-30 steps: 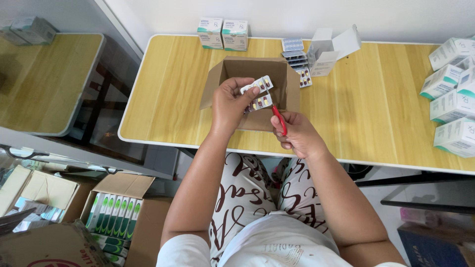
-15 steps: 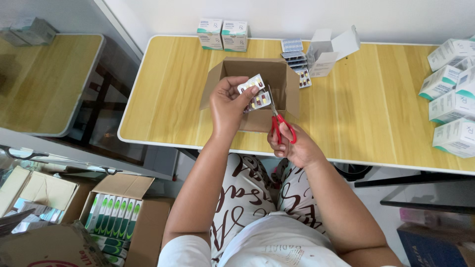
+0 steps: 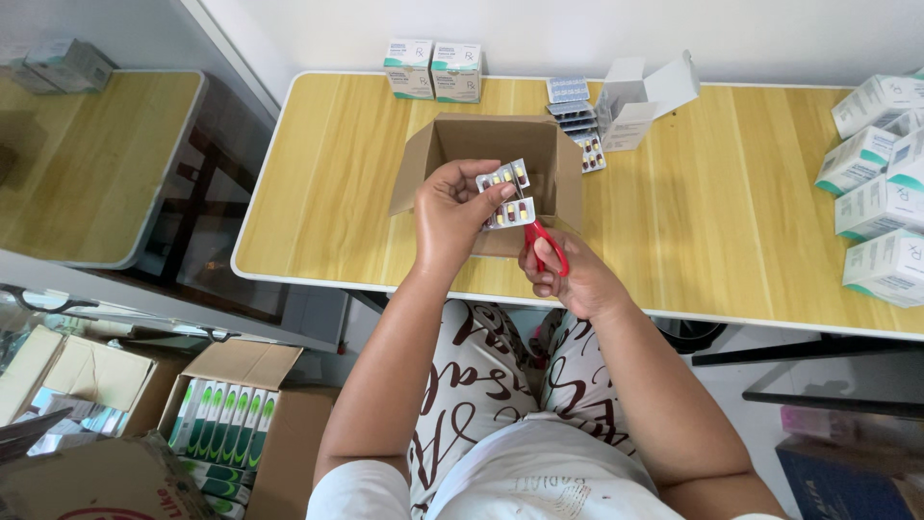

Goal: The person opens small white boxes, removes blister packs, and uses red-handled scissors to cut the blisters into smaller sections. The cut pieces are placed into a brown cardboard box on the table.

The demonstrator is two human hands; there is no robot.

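Note:
My left hand (image 3: 452, 214) holds a silver blister strip (image 3: 508, 194) of yellow and dark red capsules above an open brown cardboard box (image 3: 428, 154) on the wooden table. My right hand (image 3: 563, 274) grips red-handled scissors (image 3: 547, 245), whose blades reach up into the strip between its two halves. Both hands hover at the near side of the box, over the table's front edge.
More blister strips (image 3: 576, 120) lie stacked behind the box, beside an opened white carton (image 3: 640, 101). Two white and green cartons (image 3: 433, 69) stand at the back; several more (image 3: 876, 193) pile up at the right. On the floor at the left are cardboard boxes (image 3: 231, 414) with packs.
The scissors have moved up from below the strip into it. My left hand has tilted the strip slightly and lowered it toward the blades.

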